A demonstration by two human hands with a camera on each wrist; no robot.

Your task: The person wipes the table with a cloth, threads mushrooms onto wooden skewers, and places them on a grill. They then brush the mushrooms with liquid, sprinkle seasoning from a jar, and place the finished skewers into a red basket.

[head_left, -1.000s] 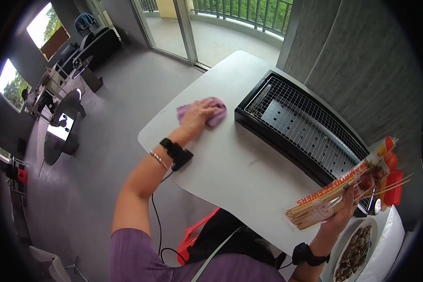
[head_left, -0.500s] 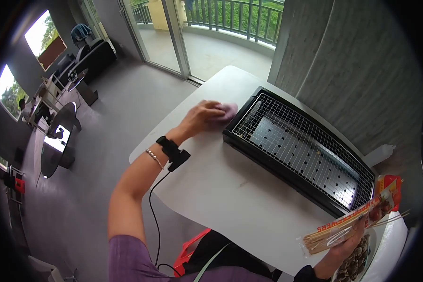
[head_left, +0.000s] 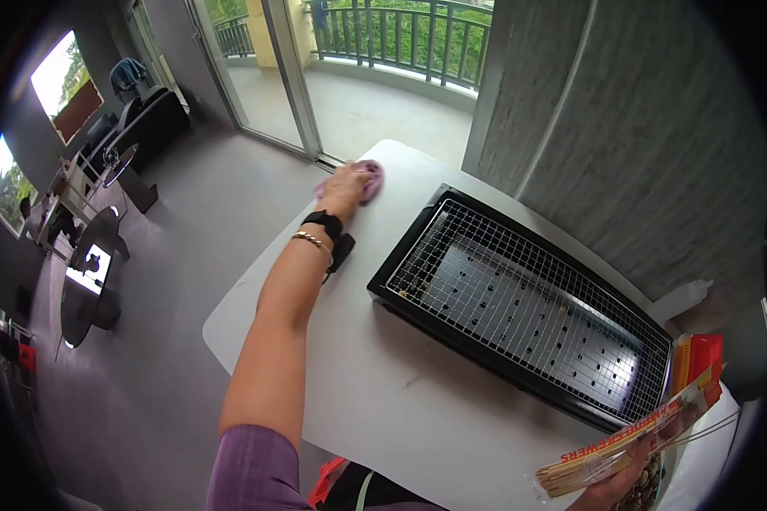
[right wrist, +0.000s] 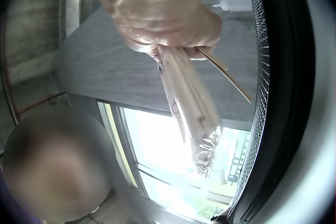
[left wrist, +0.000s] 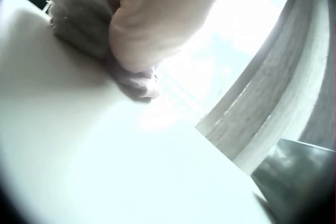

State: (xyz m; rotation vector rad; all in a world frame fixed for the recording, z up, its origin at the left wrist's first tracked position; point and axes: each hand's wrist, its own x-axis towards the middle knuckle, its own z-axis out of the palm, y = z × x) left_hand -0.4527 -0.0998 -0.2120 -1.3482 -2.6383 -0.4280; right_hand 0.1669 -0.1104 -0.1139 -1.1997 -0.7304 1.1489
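Note:
At the far left part of the white table [head_left: 349,375], my left hand [head_left: 344,186] grips a bunched purple cloth [head_left: 372,179] against the top. In the left wrist view the cloth [left wrist: 79,22] bulges out on both sides of the hand; the fingertips are hidden. My right hand [head_left: 615,487] holds a clear plastic pack of bamboo skewers [head_left: 601,458] near the table's right front. A couple of loose skewers [right wrist: 228,77] stick out beside the pack in the right wrist view. Between the hands sits a black tabletop grill [head_left: 494,375] with a wire mesh [head_left: 528,298].
Behind the grill's right end lies a white squeeze bottle [head_left: 683,300] by the grey wall. A red and orange plastic item [head_left: 699,353] and a white bag [head_left: 699,451] are at the right, with shellfish [head_left: 650,484] partly hidden behind the right hand. A glass door [head_left: 273,94] stands beyond the table.
My left hand has gone from beside the grill's left end outward to the table's far left edge, carrying the cloth along. The right hand still holds the pack, lower in view.

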